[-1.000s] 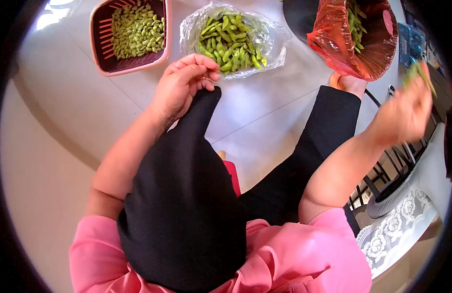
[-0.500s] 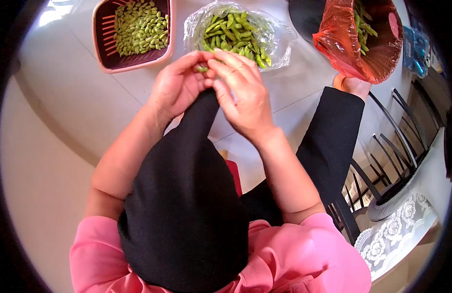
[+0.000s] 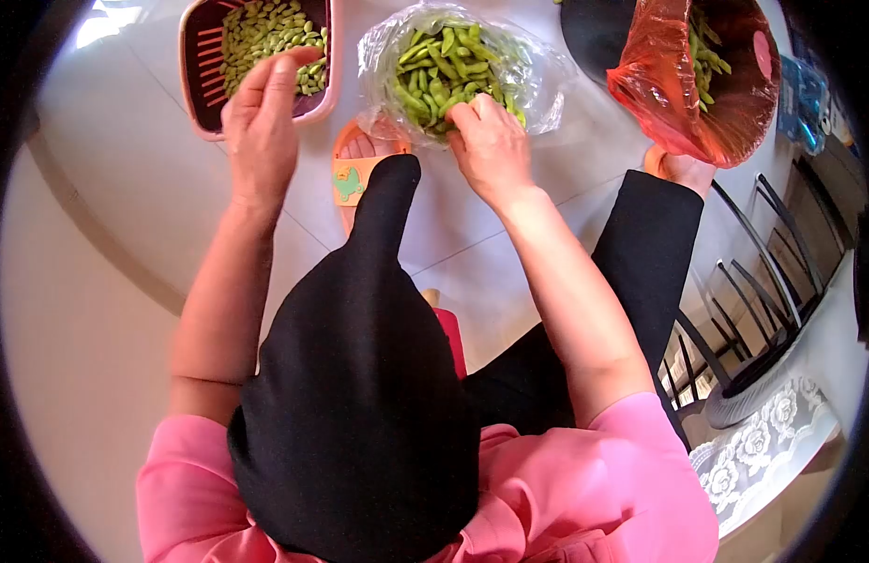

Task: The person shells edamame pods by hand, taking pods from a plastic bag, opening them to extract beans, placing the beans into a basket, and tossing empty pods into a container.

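My left hand (image 3: 263,127) is over the near right part of a pink-rimmed basket (image 3: 332,56) that holds shelled green beans (image 3: 256,42). Its thumb and fingers are pressed together, and what they hold, if anything, is too small to name. At the near edge of a clear plastic bag (image 3: 544,89) full of green pods (image 3: 444,66), my right hand (image 3: 491,145) has its fingertips curled down among the pods. Those fingers are closed, and their tips are partly hidden.
A red plastic bag (image 3: 650,84) with pods inside stands at the upper right, beside a dark round object (image 3: 589,38). My slippered foot (image 3: 352,178) rests on the tiled floor below the clear bag. Black metal chair frames (image 3: 767,281) are at the right.
My hands have parted from their meeting point in front of me. The left moved up and left over the basket; the right moved right, down onto the pods. The slipper now shows.
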Motion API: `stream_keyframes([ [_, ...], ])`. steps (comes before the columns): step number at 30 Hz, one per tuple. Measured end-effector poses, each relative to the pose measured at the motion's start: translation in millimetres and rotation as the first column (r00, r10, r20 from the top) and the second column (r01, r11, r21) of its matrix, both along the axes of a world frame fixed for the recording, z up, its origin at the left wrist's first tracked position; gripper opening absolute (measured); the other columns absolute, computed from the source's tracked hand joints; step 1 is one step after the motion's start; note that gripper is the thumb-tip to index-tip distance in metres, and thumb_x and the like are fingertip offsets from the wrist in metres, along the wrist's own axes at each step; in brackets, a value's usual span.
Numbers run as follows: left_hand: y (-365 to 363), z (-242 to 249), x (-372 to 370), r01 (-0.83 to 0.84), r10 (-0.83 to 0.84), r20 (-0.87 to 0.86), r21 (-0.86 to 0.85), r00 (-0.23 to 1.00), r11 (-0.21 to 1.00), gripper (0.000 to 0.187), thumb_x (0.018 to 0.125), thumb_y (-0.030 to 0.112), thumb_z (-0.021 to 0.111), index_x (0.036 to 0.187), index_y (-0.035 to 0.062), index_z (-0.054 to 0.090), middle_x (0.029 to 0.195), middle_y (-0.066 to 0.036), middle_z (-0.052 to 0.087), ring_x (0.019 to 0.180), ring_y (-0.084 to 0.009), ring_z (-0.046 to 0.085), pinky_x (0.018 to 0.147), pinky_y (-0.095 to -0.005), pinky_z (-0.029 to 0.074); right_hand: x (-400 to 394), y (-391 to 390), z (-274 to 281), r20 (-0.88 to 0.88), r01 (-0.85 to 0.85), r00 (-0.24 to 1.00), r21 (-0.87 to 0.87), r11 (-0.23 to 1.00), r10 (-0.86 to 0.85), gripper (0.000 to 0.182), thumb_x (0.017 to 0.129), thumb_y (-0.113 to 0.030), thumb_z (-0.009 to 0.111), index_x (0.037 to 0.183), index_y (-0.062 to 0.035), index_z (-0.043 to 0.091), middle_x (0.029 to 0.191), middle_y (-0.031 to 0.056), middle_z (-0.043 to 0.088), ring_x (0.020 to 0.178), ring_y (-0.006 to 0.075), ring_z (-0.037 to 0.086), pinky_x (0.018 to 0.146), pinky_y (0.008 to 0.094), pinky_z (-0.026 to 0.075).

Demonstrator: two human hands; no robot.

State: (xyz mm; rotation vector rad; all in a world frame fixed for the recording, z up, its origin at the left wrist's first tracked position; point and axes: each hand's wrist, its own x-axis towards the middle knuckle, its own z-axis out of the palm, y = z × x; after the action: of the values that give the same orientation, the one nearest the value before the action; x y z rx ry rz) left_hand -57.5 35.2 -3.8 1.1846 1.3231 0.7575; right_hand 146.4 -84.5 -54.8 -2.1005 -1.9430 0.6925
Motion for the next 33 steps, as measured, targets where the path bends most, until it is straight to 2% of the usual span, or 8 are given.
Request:
stream_keyframes([
  [3,-15.9,6.5,16.1,0.135,-0.134,0.029,-0.032,0.991,0.99,0.023,0.092,0.017,0.049,0.099,-0.0001,0.063,0.093,-0.003,0.064,0.086,-0.0089,0.056,0.076,-0.0229,0.044,9.6,-3.0,9.7,-0.097,0.05,0.995,0.121,0.991,-0.039,0.017,0.071,-0.008,0.067,0.086,-0.0086,0.059,0.082,0.0092,0.053,0.074,0.024,0.056,0.065,0.035,0.046],
  [6,-30.1,6.1,34.7,0.309,-0.306,-0.063,0.038,0.95,0.95,0.019,0.087,0.016,0.057,0.099,0.002,0.064,0.091,-0.005,0.064,0.084,-0.0134,0.059,0.073,-0.0269,0.047,12.5,0.8,23.4,-0.548,0.59,0.658,-0.053,0.806,-0.517,0.009,0.076,-0.01,0.068,0.085,-0.0069,0.066,0.079,0.0044,0.054,0.066,0.0101,0.053,0.061,0.0223,0.044],
  [8,-35.4,4.8,50.5,0.553,-0.445,-0.35,0.327,0.824,0.766,0.024,0.078,0.015,0.065,0.1,0.004,0.063,0.087,-0.009,0.063,0.08,-0.0214,0.06,0.071,-0.0317,0.049,11.2,3.1,32.1,-0.655,0.634,0.512,-0.149,0.759,-0.556,0.01,0.078,-0.01,0.068,0.087,-0.0055,0.066,0.081,0.0031,0.055,0.068,0.0085,0.053,0.062,0.0219,0.043],
  [10,-31.1,6.7,64.4,0.581,-0.449,-0.382,0.39,0.808,0.714,0.03,0.075,0.014,0.068,0.104,0.0043,0.062,0.089,-0.011,0.063,0.08,-0.0232,0.06,0.07,-0.0323,0.049,2.7,8.3,46.8,-0.773,0.653,0.228,-0.329,0.682,-0.591,0.012,0.08,-0.01,0.066,0.087,-0.0008,0.066,0.083,0.0006,0.059,0.07,0.006,0.052,0.065,0.0198,0.042],
  [14,-28.8,10.0,74.6,0.643,-0.485,-0.434,0.385,0.759,0.662,0.036,0.074,0.012,0.067,0.11,0.0066,0.06,0.085,-0.014,0.062,0.075,-0.0291,0.059,0.067,-0.0359,0.049,-5.1,15.0,63.9,-0.74,0.579,-0.121,-0.594,0.559,-0.661,0.011,0.08,-0.008,0.065,0.086,0.0006,0.066,0.077,0.0004,0.061,0.068,0.0057,0.052,0.065,0.0175,0.041],
  [17,-30.6,9.3,72.0,0.69,-0.529,-0.464,0.313,0.71,0.652,0.036,0.075,0.011,0.066,0.111,0.007,0.059,0.081,-0.014,0.061,0.072,-0.0299,0.059,0.065,-0.0365,0.048,-2.5,11.3,66.6,-0.686,0.523,0.004,-0.619,0.586,-0.728,0.014,0.082,-0.012,0.063,0.089,-0.0006,0.064,0.069,-0.0028,0.055,0.059,0.0038,0.042,0.053,0.0183,0.032],
  [23,-37.7,6.3,68.8,0.684,-0.566,-0.408,0.246,0.716,0.687,0.032,0.078,0.012,0.061,0.11,0.0065,0.059,0.078,-0.014,0.06,0.073,-0.0296,0.059,0.064,-0.0378,0.048,0.0,7.3,62.4,-0.704,0.533,0.175,-0.52,0.667,-0.688,0.013,0.079,-0.01,0.062,0.082,0.0021,0.064,0.071,-0.0017,0.058,0.062,0.0037,0.048,0.055,0.0189,0.04],
  [33,-42.1,12.9,73.7,0.611,-0.573,-0.215,0.224,0.791,0.759,0.031,0.082,0.006,0.058,0.113,0.0036,0.058,0.087,-0.014,0.064,0.076,-0.0187,0.063,0.068,-0.0288,0.049,-2.0,7.4,63.0,-0.714,0.58,0.183,-0.477,0.66,-0.676,0.007,0.074,-0.006,0.061,0.072,-0.0001,0.058,0.067,-0.0027,0.054,0.06,0.0027,0.045,0.053,0.019,0.038],
])
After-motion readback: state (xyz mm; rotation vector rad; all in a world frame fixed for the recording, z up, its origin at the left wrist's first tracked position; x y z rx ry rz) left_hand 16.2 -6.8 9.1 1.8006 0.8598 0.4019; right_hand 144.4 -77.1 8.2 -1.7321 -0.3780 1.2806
